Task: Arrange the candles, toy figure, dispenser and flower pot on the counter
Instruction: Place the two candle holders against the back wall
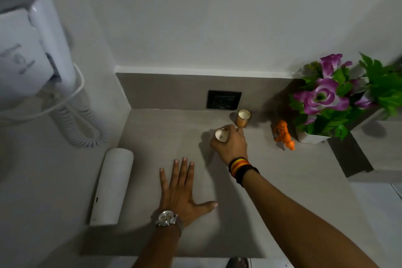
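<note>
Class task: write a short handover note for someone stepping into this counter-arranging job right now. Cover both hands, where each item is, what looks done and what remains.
Right hand: closed around a small gold-cased candle, near mid-counter.
Left hand: empty, flat on the grey counter.
Second gold-cased candle: upright by the black wall socket.
Orange toy tiger: beside the white pot of purple flowers, at the right.
White cylindrical dispenser: lying on its side at the left edge.
Done: nothing clearly final.
Left: place the held candle, stand the dispenser up, tidy the rest.

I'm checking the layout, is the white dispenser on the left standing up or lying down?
Lying down. The dispenser rests lengthwise on the counter, its long side flat against the surface, left of the flat left hand.
</note>
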A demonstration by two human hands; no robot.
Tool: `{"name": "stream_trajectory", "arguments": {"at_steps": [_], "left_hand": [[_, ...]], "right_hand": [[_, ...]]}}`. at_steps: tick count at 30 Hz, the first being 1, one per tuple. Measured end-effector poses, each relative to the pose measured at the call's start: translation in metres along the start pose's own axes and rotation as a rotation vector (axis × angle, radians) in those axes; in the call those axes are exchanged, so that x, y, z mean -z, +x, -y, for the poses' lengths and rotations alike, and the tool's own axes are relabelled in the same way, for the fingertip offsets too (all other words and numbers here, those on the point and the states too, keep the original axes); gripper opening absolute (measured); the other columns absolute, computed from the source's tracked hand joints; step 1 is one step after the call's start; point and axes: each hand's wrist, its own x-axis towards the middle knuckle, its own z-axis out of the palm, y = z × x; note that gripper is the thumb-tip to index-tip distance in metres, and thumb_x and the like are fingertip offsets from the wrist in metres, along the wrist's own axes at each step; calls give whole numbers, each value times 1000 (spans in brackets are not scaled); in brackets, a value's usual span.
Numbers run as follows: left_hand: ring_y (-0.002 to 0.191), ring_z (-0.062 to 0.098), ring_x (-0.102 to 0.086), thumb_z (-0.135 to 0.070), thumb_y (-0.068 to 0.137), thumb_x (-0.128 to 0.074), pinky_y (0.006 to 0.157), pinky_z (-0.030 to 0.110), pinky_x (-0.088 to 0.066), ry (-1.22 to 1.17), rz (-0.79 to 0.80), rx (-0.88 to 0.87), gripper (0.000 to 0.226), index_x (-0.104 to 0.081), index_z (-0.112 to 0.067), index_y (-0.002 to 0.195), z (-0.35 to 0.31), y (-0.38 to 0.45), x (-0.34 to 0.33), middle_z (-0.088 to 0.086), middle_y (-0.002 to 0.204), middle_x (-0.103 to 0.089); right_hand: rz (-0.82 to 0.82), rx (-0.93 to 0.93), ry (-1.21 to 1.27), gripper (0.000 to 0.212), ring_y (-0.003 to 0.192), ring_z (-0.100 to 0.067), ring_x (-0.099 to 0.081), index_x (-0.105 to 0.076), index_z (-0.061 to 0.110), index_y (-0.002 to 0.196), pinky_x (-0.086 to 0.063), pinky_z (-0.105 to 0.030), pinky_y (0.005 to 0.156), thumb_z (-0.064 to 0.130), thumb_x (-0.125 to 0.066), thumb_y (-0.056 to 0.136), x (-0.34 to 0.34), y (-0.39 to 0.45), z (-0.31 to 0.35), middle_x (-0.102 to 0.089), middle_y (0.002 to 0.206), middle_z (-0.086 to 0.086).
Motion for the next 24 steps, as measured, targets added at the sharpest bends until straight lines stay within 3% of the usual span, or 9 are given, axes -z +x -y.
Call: {"name": "stream_trajectory", "arguments": {"at_steps": [3,7,10,15,19,22,24], "left_hand": [[162,26,15,-109,63,-27,125,70,4,-17,-11,35,138,-4,-22,168,1,5,-1,2,177,6],[163,26,9,-110,63,-33,126,69,1,-30,-15,73,140,-9,-20,168,4,12,-2,2,177,1],[161,23,17,-111,62,-26,127,64,9,-33,2,77,141,-2,-22,168,1,10,4,-1,176,9],[163,23,11,-108,66,-35,127,64,7,-51,-26,66,136,-10,-21,168,1,9,7,0,177,1],[163,25,12,-107,67,-35,128,66,4,-26,-14,62,136,-7,-20,168,-1,8,7,2,177,3],[163,28,7,-104,72,-30,127,67,2,-30,-12,43,131,-9,-17,168,2,6,3,6,177,2],[162,26,14,-98,81,-20,127,66,8,-20,1,29,119,-2,-19,168,4,4,0,5,176,11]], "right_hand": [[32,71,-11,56,110,-32,-60,-58,12,123,-50,-36,91,21,-85,75,-14,41,18,-55,127,-12],[49,96,-29,49,112,-35,-60,-58,11,121,-49,-38,92,19,-82,78,-35,87,31,-57,128,-14],[52,88,-35,48,112,-36,-60,-58,12,121,-49,-39,94,18,-81,79,-44,100,29,-55,128,-14],[56,108,-39,53,115,-38,-60,-53,11,125,-50,-41,96,16,-81,80,-50,103,20,-52,132,-14],[49,101,-43,74,124,-34,-56,-45,12,138,-52,-42,101,31,-85,79,-43,75,15,-45,142,-14],[-15,212,-40,55,130,-25,-50,-47,17,140,-50,-39,106,39,-68,93,-32,7,-9,-46,143,-8],[-4,226,-45,51,140,-21,-42,-46,20,147,-37,-36,118,41,-53,101,-29,-46,-37,-43,153,-5]]}}
